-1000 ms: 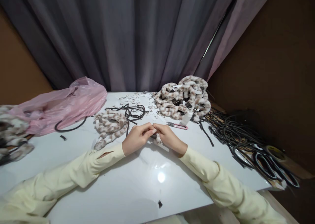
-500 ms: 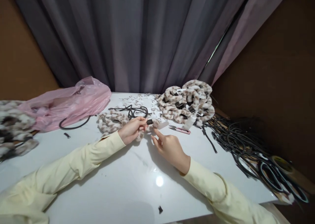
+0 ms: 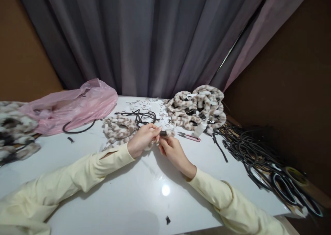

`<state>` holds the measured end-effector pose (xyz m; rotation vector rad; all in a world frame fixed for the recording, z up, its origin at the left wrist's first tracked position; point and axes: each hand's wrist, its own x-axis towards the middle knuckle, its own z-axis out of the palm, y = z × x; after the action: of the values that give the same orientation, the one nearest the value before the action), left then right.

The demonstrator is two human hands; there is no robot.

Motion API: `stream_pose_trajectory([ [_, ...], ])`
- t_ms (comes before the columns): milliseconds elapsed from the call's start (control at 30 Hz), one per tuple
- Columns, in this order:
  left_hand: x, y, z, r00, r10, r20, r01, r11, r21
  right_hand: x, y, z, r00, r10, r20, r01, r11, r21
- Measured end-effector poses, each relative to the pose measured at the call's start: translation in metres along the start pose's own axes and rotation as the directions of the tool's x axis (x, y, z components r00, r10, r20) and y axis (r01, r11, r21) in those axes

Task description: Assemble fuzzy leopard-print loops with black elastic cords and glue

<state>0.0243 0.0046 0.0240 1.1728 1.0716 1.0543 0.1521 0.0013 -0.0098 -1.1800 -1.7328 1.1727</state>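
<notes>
Near the middle of the table, my left hand [image 3: 144, 138] pinches a furry, spotted white-and-brown strap [image 3: 169, 133] just beside a black wrapped section [image 3: 162, 133] on it. My right hand [image 3: 172, 149] is closed, thumb and fingertips together at the underside of the same strap, right below the black section. Part of the strap is hidden behind my fingers. Left of my left hand lies a spotted fur bundle [image 3: 120, 126]. Small pink-handled thread snips [image 3: 189, 136] and a small white bottle [image 3: 200, 128] lie to the right of the strap.
A pile of spotted fur loops [image 3: 196, 105] stands at the back right, and black cords [image 3: 245, 145] spread along the right edge. A pink plastic bag [image 3: 77, 107] and more fur pieces [image 3: 18, 131] lie left. Small metal rings [image 3: 142, 105] and looped black cord [image 3: 144, 117] lie behind my hands.
My right hand has moved up and left, from a pointing finger to a closed grip at the strap. My left hand and the strap have shifted slightly right; the white tag no longer shows.
</notes>
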Motion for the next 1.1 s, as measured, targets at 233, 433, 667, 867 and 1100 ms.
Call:
stream_pose_trajectory([
  [233,-0.007,-0.007,0.001,0.879,0.476,0.025,-0.396,0.701,0.593,-0.015,-0.018,-0.004,0.992,0.053,0.116,-0.065,0.993,0.103],
  [433,0.000,-0.021,-0.004,0.753,0.633,0.179,-0.535,0.431,0.727,-0.020,-0.025,-0.016,0.983,-0.103,0.153,0.126,0.980,-0.151],
  [667,0.005,-0.021,-0.008,0.805,0.530,0.268,-0.511,0.388,0.767,-0.014,-0.013,-0.025,0.953,-0.210,0.218,0.288,0.849,-0.443],
  [867,0.006,-0.016,-0.010,0.842,0.426,0.332,-0.507,0.410,0.758,-0.012,-0.005,-0.031,0.933,-0.280,0.225,0.359,0.719,-0.595],
  [1100,-0.003,-0.004,-0.007,0.905,0.361,0.225,-0.418,0.656,0.629,-0.003,-0.012,-0.040,0.964,-0.238,0.116,0.265,0.888,-0.376],
])
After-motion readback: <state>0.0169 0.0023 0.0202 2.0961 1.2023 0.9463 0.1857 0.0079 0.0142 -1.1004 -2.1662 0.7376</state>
